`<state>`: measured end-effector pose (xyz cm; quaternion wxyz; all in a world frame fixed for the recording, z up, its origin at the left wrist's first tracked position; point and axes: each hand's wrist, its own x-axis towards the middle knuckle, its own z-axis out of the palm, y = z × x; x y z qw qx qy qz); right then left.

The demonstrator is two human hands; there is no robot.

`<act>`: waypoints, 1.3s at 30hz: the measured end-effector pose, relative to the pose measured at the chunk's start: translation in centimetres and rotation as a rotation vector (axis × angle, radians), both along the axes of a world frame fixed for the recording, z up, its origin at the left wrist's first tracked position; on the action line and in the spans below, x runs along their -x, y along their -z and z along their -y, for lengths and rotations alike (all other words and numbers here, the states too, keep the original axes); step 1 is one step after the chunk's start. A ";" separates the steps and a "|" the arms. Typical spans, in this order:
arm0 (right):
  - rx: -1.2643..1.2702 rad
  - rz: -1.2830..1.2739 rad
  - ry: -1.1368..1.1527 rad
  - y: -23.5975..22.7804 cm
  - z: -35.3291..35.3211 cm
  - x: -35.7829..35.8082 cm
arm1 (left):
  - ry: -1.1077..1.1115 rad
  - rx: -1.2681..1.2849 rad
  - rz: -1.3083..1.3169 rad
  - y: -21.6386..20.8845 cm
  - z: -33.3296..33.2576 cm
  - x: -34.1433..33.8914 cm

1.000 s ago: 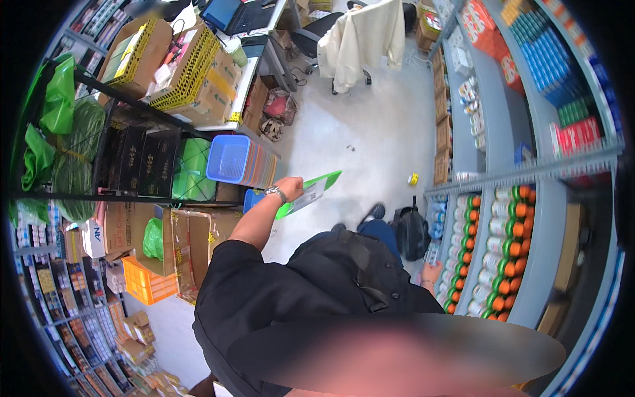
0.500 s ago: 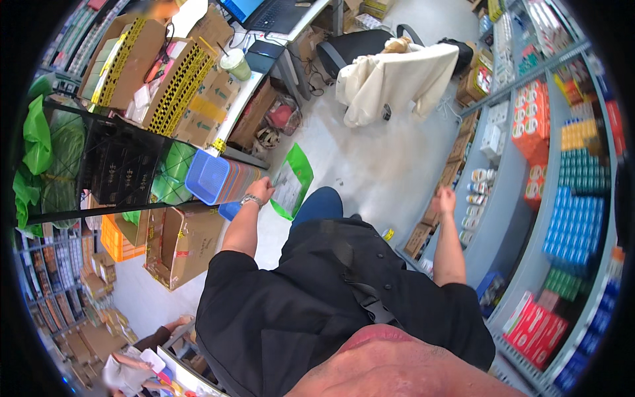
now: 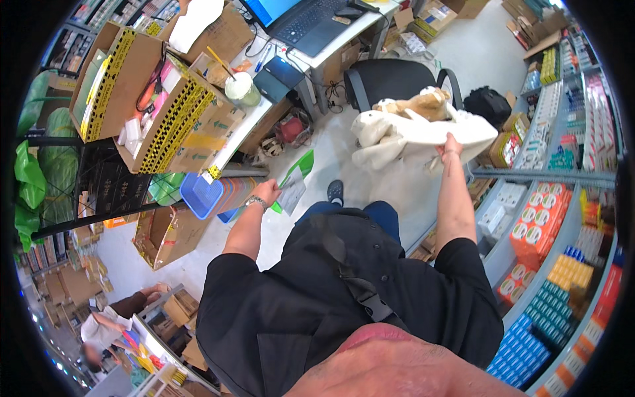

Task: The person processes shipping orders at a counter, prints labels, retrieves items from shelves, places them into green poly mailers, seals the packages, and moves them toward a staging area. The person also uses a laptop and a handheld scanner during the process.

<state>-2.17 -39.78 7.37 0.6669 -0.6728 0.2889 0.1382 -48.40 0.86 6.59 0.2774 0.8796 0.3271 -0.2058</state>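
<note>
My left hand, a watch on its wrist, is closed round the edge of a green plastic bag with a white printed sheet on its face. The bag hangs beside the stacked plastic baskets. Ahead and to the right, my right hand reaches out and grips the edge of a cream-white cloth draped over a black office chair. A brown-and-white plush toy rests on top of the cloth.
At left stand an open carton, stacked baskets and a desk with a laptop and a green drink cup. Shelves of boxed goods line the right. A black backpack lies behind the chair. Another person is at lower left.
I have stepped toward the chair. My right hand, closed beside the shelf before, has reached forward and taken hold of the cloth. The green bag stays in my left hand.
</note>
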 end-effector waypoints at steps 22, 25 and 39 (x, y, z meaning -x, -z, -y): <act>0.404 0.280 -0.451 1.7 17.0 -21.5 | -0.461 -0.077 0.077 -3.8 7.2 -11.1; 0.712 0.272 -0.476 1.9 17.7 -23.0 | -0.468 -0.032 0.103 -2.8 7.4 -10.1; 0.860 1.389 -0.734 -2.6 -20.9 -25.8 | -0.676 -0.032 -0.095 -4.0 9.6 -7.3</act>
